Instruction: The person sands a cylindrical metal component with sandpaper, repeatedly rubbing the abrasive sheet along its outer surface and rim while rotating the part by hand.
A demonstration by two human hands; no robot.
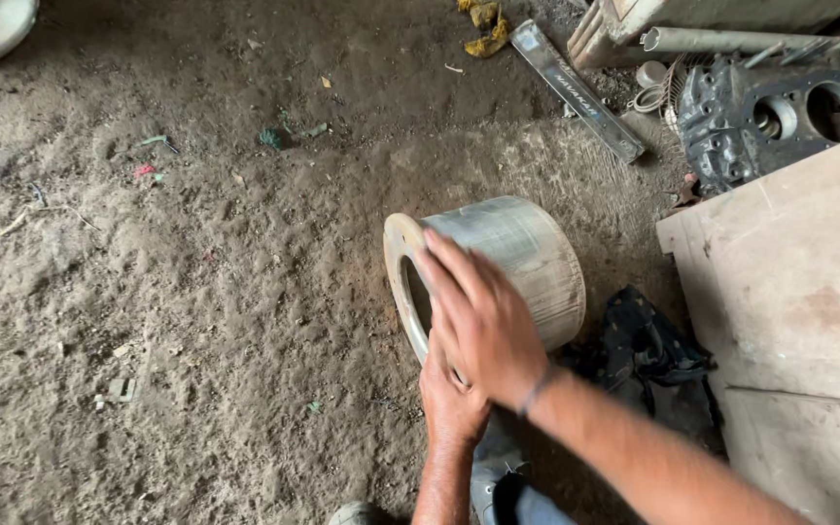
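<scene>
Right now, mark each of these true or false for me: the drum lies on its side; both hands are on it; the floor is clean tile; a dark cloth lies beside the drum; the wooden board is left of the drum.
1. The metal drum lies on its side on the dirt floor. True.
2. Both the right hand and the left hand touch the drum. True.
3. The floor is clean tile. False: it is loose dirt with scattered litter.
4. A dark cloth lies beside the drum. True.
5. The wooden board is left of the drum. False: it is to the right.
</scene>
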